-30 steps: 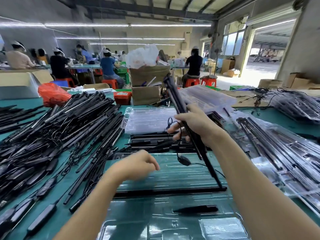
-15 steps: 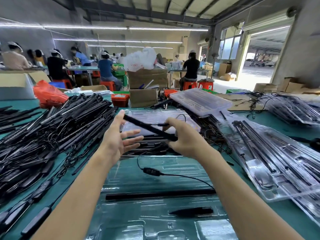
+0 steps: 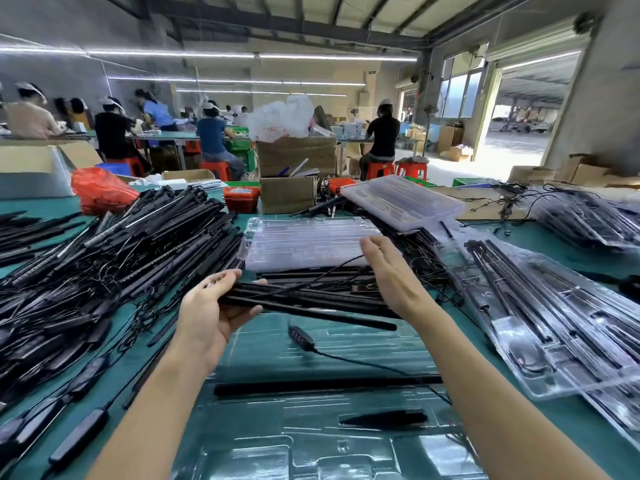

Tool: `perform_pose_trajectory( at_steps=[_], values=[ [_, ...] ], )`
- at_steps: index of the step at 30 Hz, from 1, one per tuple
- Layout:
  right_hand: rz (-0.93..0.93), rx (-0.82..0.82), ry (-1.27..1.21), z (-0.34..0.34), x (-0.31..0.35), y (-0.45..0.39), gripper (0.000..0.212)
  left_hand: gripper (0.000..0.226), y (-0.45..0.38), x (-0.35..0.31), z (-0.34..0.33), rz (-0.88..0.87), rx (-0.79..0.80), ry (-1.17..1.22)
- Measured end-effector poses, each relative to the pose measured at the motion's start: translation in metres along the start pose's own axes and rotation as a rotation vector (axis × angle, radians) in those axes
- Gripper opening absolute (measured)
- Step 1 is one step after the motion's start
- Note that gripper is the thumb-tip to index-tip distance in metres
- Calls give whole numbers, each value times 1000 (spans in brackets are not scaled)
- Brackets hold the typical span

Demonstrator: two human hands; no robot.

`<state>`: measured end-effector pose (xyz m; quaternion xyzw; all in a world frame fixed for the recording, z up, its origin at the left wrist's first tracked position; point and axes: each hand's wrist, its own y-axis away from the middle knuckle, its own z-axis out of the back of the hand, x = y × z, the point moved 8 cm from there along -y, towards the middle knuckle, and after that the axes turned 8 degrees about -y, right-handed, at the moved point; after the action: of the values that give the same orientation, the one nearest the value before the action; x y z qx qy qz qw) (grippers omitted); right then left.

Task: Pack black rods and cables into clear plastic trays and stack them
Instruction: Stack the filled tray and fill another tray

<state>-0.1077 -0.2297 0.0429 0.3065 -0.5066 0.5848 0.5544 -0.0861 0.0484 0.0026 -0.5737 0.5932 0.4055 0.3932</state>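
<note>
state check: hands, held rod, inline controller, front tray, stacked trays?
left hand: gripping one end of the rod
right hand: open, flat, at the rod's other end
rod: held level above the tray
inline controller: dangling on its cable
front tray: partly filled, one rod seated
empty tray stack: flat on table
</note>
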Motion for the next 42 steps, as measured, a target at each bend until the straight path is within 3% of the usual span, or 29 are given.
perform_pose_trajectory(
  at_steps=[4, 8, 12, 14, 19, 24, 27, 29, 33, 39, 42],
  values=[
    [42, -79, 145, 19, 2, -1, 68, 13, 9, 25, 15, 45, -45, 71],
    [240, -325, 211, 42, 25, 7, 62, 10, 13, 37, 20, 46, -64, 80],
    [307, -394, -203, 60, 31, 11, 51, 14, 15, 37, 25, 26, -105, 159],
    [312, -458, -262, 70, 26, 13, 49, 13, 16, 37, 23, 20, -92, 169],
    [105, -581, -43, 97, -6, 14, 85, 14, 17, 34, 26, -2, -94, 183],
    [59, -750, 265, 115, -17, 20, 84, 16, 19, 32, 18, -33, -66, 166],
    [25, -819, 268, 127, -22, 20, 74, 15, 20, 33, 22, -33, -84, 174],
    [-45, -822, 145, 138, -32, 17, 71, 15, 19, 34, 30, -21, -117, 195],
    [-94, -782, 99, 157, -35, 19, 85, 15, 18, 36, 36, -8, -142, 221],
    [204, -876, 302, 175, 28, 23, 92, 12, 21, 36, 28, -22, -144, 140],
    [366, -856, 235, 173, 48, 19, 90, 12, 23, 36, 27, -2, -144, 92]
  ],
)
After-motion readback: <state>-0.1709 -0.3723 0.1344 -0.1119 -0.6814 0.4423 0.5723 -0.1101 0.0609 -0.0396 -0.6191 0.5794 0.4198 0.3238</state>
